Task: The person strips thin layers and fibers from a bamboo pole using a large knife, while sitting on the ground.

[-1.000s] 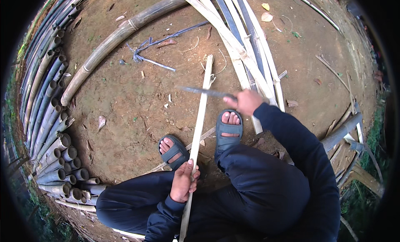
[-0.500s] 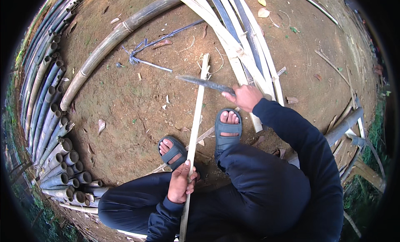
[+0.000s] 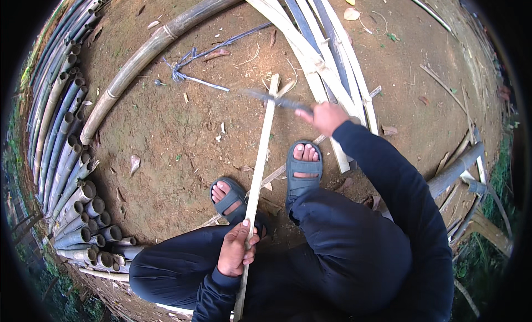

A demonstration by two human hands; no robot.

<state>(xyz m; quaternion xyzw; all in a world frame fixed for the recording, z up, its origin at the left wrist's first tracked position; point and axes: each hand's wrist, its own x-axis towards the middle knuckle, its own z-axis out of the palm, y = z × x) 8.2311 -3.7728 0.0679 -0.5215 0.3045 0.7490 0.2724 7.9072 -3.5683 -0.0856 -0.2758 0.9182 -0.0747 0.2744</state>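
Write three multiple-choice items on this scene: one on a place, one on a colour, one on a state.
1. Where does the stack of cut bamboo poles lie?
A. along the left edge
B. on the person's lap
C. on the sandals

2. What colour are the sandals?
A. red
B. grey-blue
C. white

3. How is the bamboo strip held?
A. lying free on the ground
B. gripped near its lower part by the left hand
C. gripped by both hands

Key: 1 A, the pole ends pile up at the left. 2 B, both straps look grey-blue. 3 B, the left hand closes on it, while the right hand holds a knife across its far end.
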